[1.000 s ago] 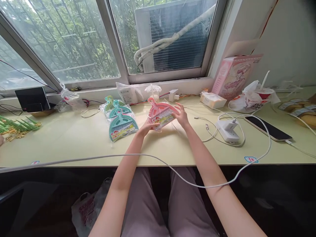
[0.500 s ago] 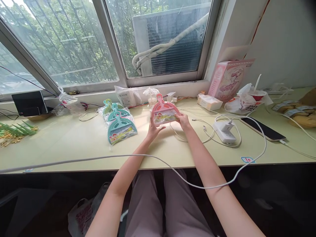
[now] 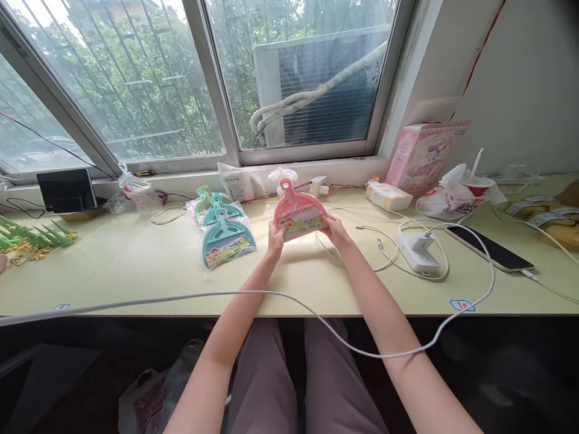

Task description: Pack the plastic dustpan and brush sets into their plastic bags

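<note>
A pink mini dustpan and brush set (image 3: 298, 208) in clear wrapping is held up above the table between both my hands. My left hand (image 3: 275, 240) grips its lower left corner, and my right hand (image 3: 333, 230) is closed on the lower right edge. The label along its bottom faces me. To the left lie several similar packaged sets, overlapping: a teal set (image 3: 228, 236) in front, with another teal one and a green set (image 3: 204, 194) behind.
A long white cable (image 3: 181, 296) crosses before me over both forearms. On the right are a power strip (image 3: 417, 253), a phone (image 3: 491, 247), a tissue pack (image 3: 389, 196) and a pink box (image 3: 423, 155). Green plant stalks (image 3: 36, 238) and a tablet (image 3: 67, 191) are at left.
My left thumb, stretched out before, now closes on the package's corner. The pink set has turned to face me slightly more. The whole view has shifted a little.
</note>
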Available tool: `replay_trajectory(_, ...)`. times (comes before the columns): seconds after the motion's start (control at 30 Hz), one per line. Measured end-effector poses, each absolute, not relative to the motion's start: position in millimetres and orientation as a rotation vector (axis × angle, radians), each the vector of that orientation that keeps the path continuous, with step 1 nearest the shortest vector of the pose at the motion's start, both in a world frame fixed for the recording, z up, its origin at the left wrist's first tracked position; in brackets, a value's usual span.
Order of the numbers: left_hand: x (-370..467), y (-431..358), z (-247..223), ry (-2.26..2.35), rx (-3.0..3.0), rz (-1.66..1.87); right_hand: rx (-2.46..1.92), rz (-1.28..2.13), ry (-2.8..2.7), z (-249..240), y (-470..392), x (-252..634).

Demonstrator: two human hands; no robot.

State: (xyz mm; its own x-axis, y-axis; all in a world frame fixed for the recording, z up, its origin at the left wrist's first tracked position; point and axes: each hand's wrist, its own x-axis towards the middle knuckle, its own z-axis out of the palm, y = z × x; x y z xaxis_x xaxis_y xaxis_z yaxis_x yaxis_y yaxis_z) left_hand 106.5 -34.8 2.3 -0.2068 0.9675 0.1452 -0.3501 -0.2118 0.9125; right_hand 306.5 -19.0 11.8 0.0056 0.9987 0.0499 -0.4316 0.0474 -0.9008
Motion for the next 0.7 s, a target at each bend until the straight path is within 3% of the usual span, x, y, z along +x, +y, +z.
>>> replay_trajectory(0.33, 99, -33, 5, 0.892, 0.842, 1.702, -0.720, 1.553, -1.066, 12, -38, 276)
replay_trajectory(0.53, 100, -29, 6, 0.973, 0.844, 1.550, -0.811, 1.475, -0.915, 17, -40, 268)
replay_trajectory(0.7, 89, -41, 18, 1.066, 0.962, 1.645, -0.844, 1.406, -0.618, 24, -30, 309)
